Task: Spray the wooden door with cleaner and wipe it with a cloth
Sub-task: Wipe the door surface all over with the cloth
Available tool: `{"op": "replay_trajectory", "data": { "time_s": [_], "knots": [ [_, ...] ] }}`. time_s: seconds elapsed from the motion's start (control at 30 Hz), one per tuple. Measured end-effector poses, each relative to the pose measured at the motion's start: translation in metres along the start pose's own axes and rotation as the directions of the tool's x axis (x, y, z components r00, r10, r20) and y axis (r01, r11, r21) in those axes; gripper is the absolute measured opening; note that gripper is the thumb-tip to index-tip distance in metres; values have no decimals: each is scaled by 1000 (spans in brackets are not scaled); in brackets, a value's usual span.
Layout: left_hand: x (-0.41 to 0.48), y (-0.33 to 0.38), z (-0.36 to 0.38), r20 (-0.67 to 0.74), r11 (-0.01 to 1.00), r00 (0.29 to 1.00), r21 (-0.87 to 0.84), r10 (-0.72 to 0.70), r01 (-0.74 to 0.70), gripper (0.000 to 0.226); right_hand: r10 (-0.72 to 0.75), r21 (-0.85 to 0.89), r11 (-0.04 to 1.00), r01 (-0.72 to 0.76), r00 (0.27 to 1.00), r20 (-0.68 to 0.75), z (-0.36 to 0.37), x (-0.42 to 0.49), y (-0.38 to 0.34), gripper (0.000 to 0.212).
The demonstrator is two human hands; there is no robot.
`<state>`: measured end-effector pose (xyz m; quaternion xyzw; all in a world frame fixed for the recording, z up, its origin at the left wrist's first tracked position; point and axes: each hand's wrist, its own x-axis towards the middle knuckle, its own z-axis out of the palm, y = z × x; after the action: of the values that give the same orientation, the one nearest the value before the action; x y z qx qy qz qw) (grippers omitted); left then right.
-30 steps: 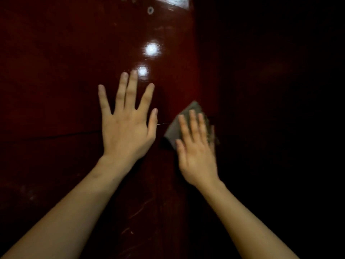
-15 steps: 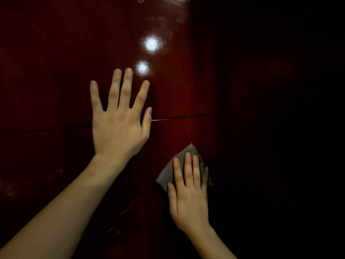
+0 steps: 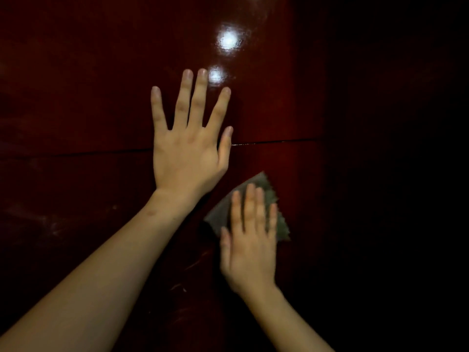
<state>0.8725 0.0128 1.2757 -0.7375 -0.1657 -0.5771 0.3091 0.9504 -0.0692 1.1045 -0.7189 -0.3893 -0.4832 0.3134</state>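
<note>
Slightly higher now, the blurred right hand [image 3: 250,252] presses the cloth [image 3: 220,215] flat-fingered; left hand [image 3: 186,158] splayed on the half-dark door [image 3: 76,72].

Right hand [image 3: 250,246] | slides grey cloth [image 3: 220,214] down the door [image 3: 76,72] | now below the panel groove [image 3: 279,141], a second ago level with it

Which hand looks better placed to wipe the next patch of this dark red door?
The right hand: its straight fingers press the grey cloth flat against the door, below the groove. The left hand lies bare and spread on the door, higher up, with no cloth under it.
</note>
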Motion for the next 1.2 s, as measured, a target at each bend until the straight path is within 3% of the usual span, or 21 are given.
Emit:
{"op": "replay_trajectory", "data": {
  "time_s": [0.17, 0.33, 0.47, 0.67, 0.77, 0.93, 1.03, 1.2],
  "knots": [
    [-7, -12, -7, 24, 996, 997, -49, 71, -69, 60, -217, -38, 975, 218, 976, 30, 4, -10, -5, 64],
    [-45, -59, -17, 66, 996, 994, -3, 84, -84, 60, -145, -38, 989, 145, 989, 5, -3, 4, 36, 65],
    [-66, -96, -23, 87, 995, 994, 71, 64, -70, 62, 19, 2, 1000, -19, 1000, -10, 3, 6, -12, 65],
    [-80, -139, -32, 78, 996, 995, 70, 54, -60, 61, -173, 42, 984, 172, 985, 20, 10, 14, -110, 64],
    [-89, -176, -42, 85, 997, 996, 72, 14, -20, 61, -208, 15, 978, 208, 978, 17, 14, 15, -110, 65],
    [-113, -260, -64, 106, 977, 977, 126, -183, 170, 65, 146, 45, 988, -145, 989, -25, 5, 21, -79, 66],
    [-129, -292, -68, 93, 958, 958, 126, -271, 259, 67, 280, 67, 958, -278, 960, -27, 9, 23, -119, 66],
    [-138, -299, -61, 27, 965, 966, 58, -258, 256, 65, -12, 48, 999, 12, 1000, 7, 31, 10, -231, 69]
  ]
}}
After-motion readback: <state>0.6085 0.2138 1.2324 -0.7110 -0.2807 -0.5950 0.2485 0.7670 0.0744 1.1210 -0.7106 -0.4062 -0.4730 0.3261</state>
